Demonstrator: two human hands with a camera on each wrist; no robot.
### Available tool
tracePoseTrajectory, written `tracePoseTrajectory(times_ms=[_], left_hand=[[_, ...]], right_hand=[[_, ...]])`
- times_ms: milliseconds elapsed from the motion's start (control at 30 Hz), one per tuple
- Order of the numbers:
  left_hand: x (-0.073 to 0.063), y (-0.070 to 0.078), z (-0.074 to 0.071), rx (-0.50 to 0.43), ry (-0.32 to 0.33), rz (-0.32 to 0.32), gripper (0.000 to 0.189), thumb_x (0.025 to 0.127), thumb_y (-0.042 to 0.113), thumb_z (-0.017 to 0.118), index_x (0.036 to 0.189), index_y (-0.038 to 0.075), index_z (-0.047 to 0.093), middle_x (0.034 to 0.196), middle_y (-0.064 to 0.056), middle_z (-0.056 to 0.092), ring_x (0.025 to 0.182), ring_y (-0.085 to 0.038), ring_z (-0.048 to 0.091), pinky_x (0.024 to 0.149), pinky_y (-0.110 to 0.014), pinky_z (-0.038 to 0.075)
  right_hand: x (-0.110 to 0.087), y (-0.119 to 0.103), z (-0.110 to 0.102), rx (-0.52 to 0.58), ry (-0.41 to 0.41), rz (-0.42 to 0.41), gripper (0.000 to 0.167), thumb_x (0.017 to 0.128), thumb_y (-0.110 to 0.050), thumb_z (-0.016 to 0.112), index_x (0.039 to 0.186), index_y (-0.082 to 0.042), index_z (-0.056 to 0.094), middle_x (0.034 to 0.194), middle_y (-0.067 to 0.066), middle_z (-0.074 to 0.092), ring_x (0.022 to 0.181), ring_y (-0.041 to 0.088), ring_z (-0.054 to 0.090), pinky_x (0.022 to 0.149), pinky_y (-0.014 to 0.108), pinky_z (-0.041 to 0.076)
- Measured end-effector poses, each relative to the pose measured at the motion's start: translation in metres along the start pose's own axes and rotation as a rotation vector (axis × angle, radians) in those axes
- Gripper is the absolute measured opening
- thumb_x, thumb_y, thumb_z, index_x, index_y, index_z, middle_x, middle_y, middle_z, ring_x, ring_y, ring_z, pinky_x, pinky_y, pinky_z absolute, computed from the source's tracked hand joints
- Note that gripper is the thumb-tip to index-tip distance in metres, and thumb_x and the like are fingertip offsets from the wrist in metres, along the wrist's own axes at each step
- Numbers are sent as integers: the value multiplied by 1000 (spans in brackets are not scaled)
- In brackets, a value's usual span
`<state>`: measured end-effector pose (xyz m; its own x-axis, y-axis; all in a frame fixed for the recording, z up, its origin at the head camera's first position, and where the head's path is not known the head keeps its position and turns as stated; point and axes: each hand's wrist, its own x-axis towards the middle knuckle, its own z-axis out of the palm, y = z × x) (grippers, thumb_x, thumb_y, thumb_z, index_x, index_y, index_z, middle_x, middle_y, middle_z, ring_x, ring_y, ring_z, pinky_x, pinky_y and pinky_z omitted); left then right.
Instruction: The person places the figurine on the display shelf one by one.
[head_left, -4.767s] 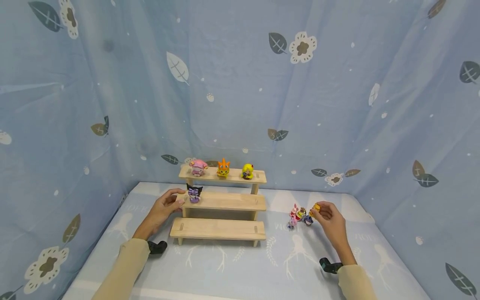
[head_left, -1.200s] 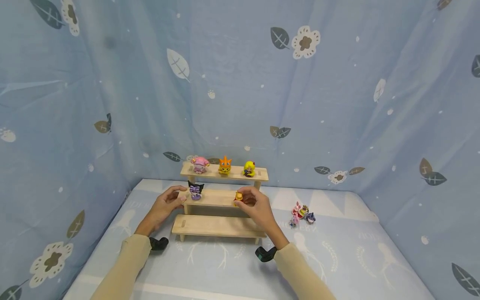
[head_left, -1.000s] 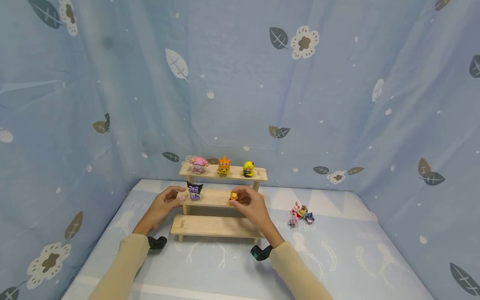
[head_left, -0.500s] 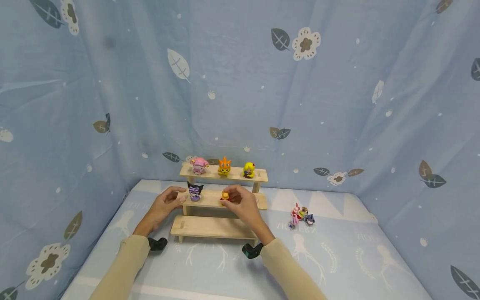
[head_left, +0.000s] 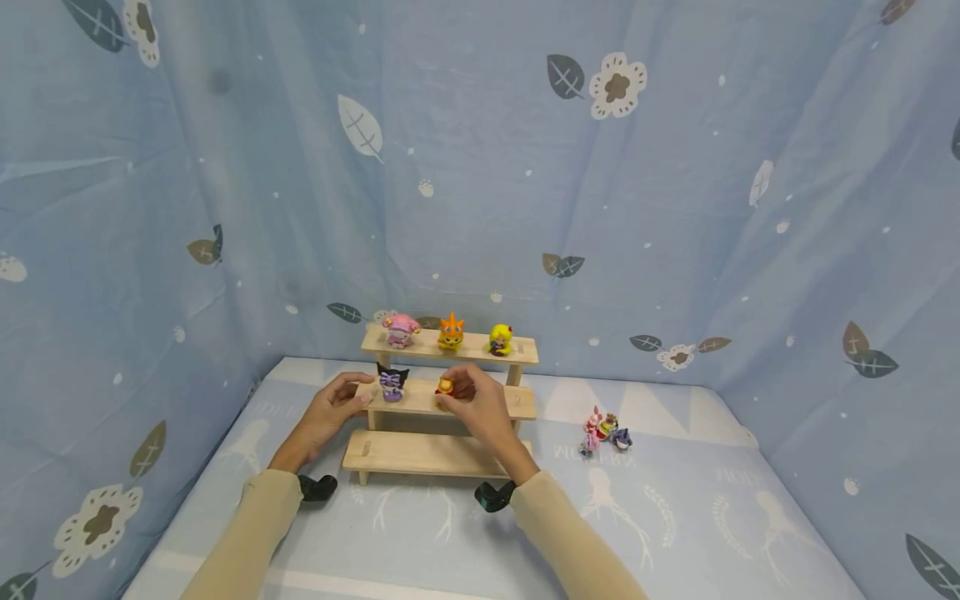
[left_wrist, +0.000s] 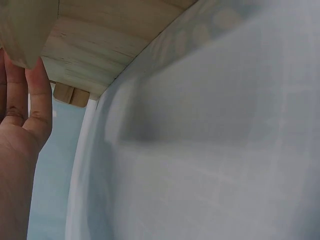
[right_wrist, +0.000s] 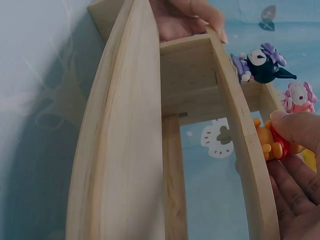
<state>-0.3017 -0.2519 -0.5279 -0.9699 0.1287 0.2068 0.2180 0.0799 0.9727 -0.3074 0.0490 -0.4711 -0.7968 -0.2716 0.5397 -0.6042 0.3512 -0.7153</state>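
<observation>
A three-tier wooden display stand [head_left: 420, 450] stands on the cloth-covered table. My left hand [head_left: 330, 412] grips the left end of its middle shelf; the left wrist view shows the fingers [left_wrist: 37, 95] reaching behind that shelf end. My right hand [head_left: 483, 408] pinches a yellow bear figurine [right_wrist: 272, 142] in a red top between thumb and fingers, at the middle of that same shelf. Whether its base touches the wood I cannot tell. To its left sits a black-eared purple figurine [head_left: 392, 383]. The top shelf carries a pink figurine [head_left: 401, 330], an orange-spiked one [head_left: 452, 332] and a yellow-haired one [head_left: 500, 340].
Several small figurines [head_left: 603, 429] are clustered on the table to the right of the stand. A patterned blue curtain [head_left: 480, 167] encloses the table at the back and sides. The bottom shelf [head_left: 412, 452] runs in front of the middle one.
My right hand has carried the bear figurine from the cluster at the right to the middle shelf, then leftward along it toward the purple figurine. My left hand has stayed at the shelf end.
</observation>
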Motion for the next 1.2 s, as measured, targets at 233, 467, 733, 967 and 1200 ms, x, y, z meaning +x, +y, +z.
tracePoseTrajectory(times_ms=[233, 467, 733, 967, 1200], left_hand=[[-1, 0, 0, 10, 0, 12, 47, 103, 28, 68, 143, 10, 52, 125, -14, 58, 106, -20, 65, 95, -51, 55], [0, -1, 0, 6, 4, 5, 47, 101, 30, 69, 142, 12, 53, 126, -14, 58, 106, -21, 65, 94, -53, 55], [0, -2, 0, 7, 0, 8, 48, 102, 29, 68, 143, 10, 52, 126, -15, 58, 105, -21, 65, 91, -43, 58], [1, -3, 1, -4, -5, 7, 50, 103, 29, 67, 144, 8, 50, 127, -15, 57, 105, -19, 64, 90, -39, 57], [1, -3, 1, 0, 8, -14, 50, 101, 33, 69, 143, 11, 51, 132, -15, 55, 108, -20, 63, 91, -39, 57]], right_hand=[[0, 0, 0, 7, -13, 6, 36, 83, -11, 88, 112, -16, 67, 98, -3, 69, 87, 11, 66, 77, 25, 59], [-3, 0, -10, 23, -68, -6, 42, 84, -10, 87, 121, -15, 66, 110, -1, 69, 97, 17, 68, 87, 30, 59], [-14, 7, -42, 69, -50, -43, 38, 88, -7, 83, 122, -11, 67, 117, 15, 68, 101, 28, 68, 88, 37, 59], [-32, 26, -82, -13, 60, -66, 32, 89, -9, 82, 118, -9, 69, 109, 12, 71, 93, 25, 69, 80, 44, 60], [-53, 49, -123, -71, 132, -63, 34, 89, -7, 82, 120, -7, 68, 114, 9, 71, 98, 30, 69, 84, 47, 58]])
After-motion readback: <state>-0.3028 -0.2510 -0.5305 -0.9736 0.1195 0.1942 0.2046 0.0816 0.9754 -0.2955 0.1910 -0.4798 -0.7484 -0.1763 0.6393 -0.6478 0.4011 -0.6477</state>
